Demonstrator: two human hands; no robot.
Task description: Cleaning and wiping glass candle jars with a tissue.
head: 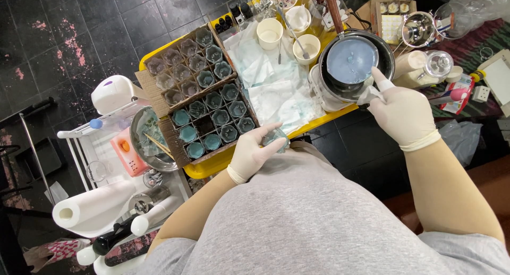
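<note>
Pale-blue molten wax in round black pot at yellow counter edge, wiped by gloved right hand pinching white tissue; left hand gripping small clear glass cup; likely spill if nudged.

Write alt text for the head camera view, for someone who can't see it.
Seen from above, a person in white gloves holds a small clear glass cup in the left hand while the right hand wipes the rim of a dark pot of pale blue liquid with a tissue. On the yellow table, cardboard trays hold rows of small cups, some filled teal.
</note>
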